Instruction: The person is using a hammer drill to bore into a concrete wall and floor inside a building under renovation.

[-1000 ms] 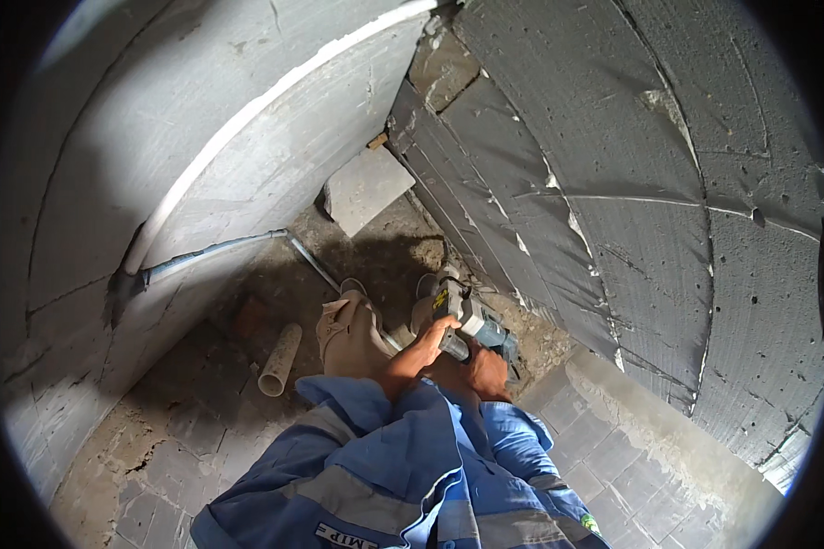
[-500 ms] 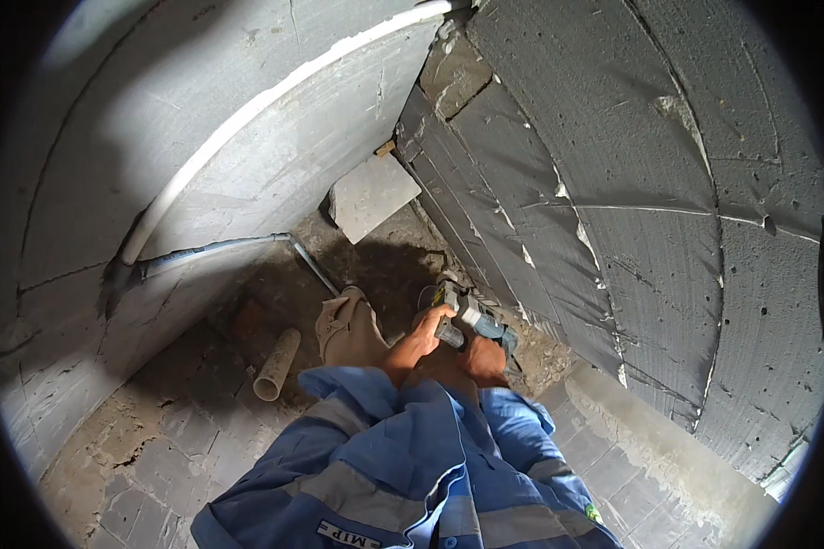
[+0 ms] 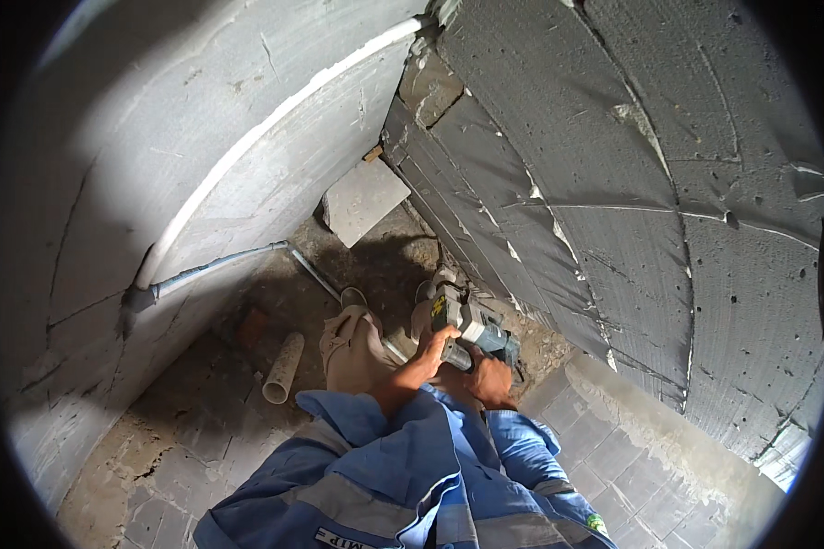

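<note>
A grey and teal rotary hammer (image 3: 474, 322) with a yellow and black patch is in both my hands, low in front of my legs. My left hand (image 3: 432, 351) is closed on its near left side, by a dark cylindrical part. Around the rear grip, next to the teal housing, my right hand (image 3: 491, 377) is wrapped. A short pale rod (image 3: 395, 351) shows left of my left hand; I cannot tell whether it belongs to the tool. The tool's working tip cannot be made out.
Grey block walls meet in a corner ahead; the right wall (image 3: 604, 192) is close to the tool. A white pipe (image 3: 238, 151) and a thin blue-grey pipe (image 3: 220, 263) run along the left wall. A pale slab (image 3: 364, 199) and a loose pipe piece (image 3: 284, 368) lie on the dirty floor.
The view has shifted slightly, so the walls appear farther left. The tool sits a little lower in the picture and its angle has changed slightly. Both hands keep their hold.
</note>
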Demonstrator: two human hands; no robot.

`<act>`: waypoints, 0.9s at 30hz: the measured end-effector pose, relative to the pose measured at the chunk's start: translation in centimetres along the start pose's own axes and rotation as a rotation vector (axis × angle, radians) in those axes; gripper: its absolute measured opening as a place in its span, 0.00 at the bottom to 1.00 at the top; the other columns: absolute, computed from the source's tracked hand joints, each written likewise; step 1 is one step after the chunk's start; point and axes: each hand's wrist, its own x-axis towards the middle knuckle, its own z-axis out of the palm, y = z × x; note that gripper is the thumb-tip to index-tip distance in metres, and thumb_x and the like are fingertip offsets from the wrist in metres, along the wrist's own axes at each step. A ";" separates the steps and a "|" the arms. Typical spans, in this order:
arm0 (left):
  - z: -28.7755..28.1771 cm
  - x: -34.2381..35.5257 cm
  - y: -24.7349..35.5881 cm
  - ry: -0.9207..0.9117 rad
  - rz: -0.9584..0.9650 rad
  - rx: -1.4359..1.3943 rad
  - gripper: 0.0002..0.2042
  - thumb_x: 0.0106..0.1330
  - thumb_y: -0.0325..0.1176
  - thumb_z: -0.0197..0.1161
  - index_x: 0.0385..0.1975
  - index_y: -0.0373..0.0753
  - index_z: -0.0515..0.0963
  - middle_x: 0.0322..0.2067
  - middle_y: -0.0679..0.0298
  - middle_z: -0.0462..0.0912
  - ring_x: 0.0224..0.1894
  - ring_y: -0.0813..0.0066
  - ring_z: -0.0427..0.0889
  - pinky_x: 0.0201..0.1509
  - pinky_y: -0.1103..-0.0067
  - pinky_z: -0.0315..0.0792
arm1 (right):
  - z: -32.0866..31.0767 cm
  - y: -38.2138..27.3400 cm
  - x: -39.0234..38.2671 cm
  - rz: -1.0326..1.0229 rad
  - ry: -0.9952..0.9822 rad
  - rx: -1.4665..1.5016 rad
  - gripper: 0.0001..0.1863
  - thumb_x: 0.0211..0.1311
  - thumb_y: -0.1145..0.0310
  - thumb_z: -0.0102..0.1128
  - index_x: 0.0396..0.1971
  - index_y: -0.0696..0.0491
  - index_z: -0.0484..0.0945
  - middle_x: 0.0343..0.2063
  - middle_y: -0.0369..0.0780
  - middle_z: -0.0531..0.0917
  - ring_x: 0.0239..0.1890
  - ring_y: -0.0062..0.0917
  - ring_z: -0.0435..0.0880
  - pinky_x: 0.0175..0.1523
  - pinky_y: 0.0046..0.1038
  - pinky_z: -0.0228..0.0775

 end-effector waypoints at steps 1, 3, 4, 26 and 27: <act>-0.6 0.5 -0.5 0.060 0.043 0.022 0.27 0.42 0.37 0.68 0.46 0.38 0.72 0.36 0.62 0.75 0.38 0.69 0.77 0.42 0.70 0.75 | 0.1 -0.4 -0.3 -0.021 0.027 0.017 0.38 0.41 0.61 0.62 0.61 0.35 0.67 0.31 0.51 0.84 0.36 0.45 0.84 0.44 0.43 0.75; -0.4 0.7 -0.2 0.070 0.047 0.074 0.23 0.43 0.37 0.68 0.42 0.38 0.73 0.32 0.64 0.75 0.35 0.70 0.77 0.41 0.72 0.75 | 0.3 -0.4 -0.5 -0.029 0.098 0.056 0.37 0.41 0.61 0.62 0.59 0.37 0.69 0.31 0.51 0.84 0.36 0.46 0.84 0.44 0.44 0.75; -0.4 0.6 0.7 -0.010 -0.022 0.072 0.20 0.44 0.38 0.67 0.38 0.40 0.75 0.29 0.67 0.75 0.33 0.72 0.76 0.39 0.75 0.74 | 0.3 -0.6 -0.2 -0.020 0.100 0.060 0.37 0.41 0.61 0.62 0.59 0.37 0.69 0.31 0.51 0.84 0.36 0.46 0.84 0.44 0.44 0.75; -3.6 11.4 4.4 -0.067 0.159 0.207 0.12 0.46 0.38 0.66 0.28 0.42 0.76 0.23 0.68 0.75 0.22 0.72 0.74 0.28 0.76 0.70 | -1.5 -2.7 7.1 0.019 0.080 0.115 0.34 0.42 0.60 0.64 0.56 0.40 0.72 0.36 0.50 0.84 0.41 0.46 0.83 0.47 0.43 0.74; -5.9 13.3 4.3 -0.097 0.259 0.333 0.12 0.44 0.39 0.67 0.27 0.43 0.76 0.22 0.69 0.75 0.21 0.73 0.73 0.27 0.75 0.69 | -1.6 -3.1 7.6 0.003 0.102 0.166 0.33 0.42 0.60 0.64 0.56 0.41 0.73 0.36 0.50 0.84 0.41 0.46 0.83 0.47 0.44 0.74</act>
